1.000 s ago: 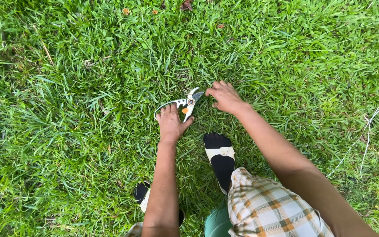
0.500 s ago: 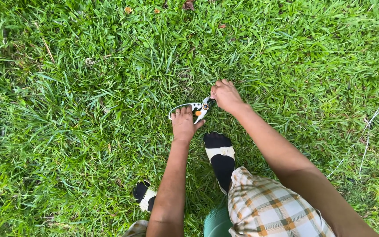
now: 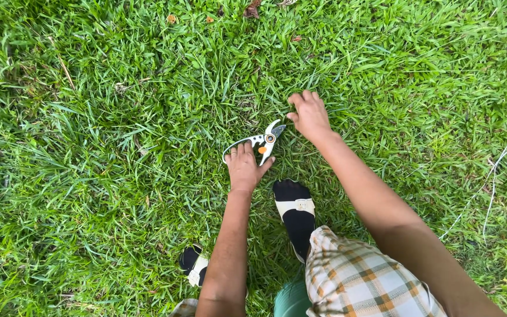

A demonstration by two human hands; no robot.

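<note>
Green lawn carries everything, grass dense and uneven in height. Left hand is clamped on the handles of the pruning shears, white-and-black grips with an orange catch, blades pointing up and right toward the right hand. Change over the last second: the shears sit a bit further right than before, and the right hand, which was at the blade tips half a second ago, is now lifted off and above them, fingers curled loosely into the grass tuft just beside the blades; can't tell whether it actually pinches any blades of grass. Blades look part open, hooked jaw showing. My read: the tool hand tracks sideways along the turf while the free hand shifts to a fresh clump, so the work is moving rightward patch by patch. Hands are apart, near each other, with only the shear head between them. Feet: black-socked right foot in a pale sandal sits just below the left hand, the other foot lower left by the forearm; plaid shorts at the bottom edge. Room: lawn runs past all frame edges, no border visible. Dry brown leaves near the top edge, a pale thin twig toward the right edge, both well apart from the hands. Closest constraint is the right foot just behind the shears.
</note>
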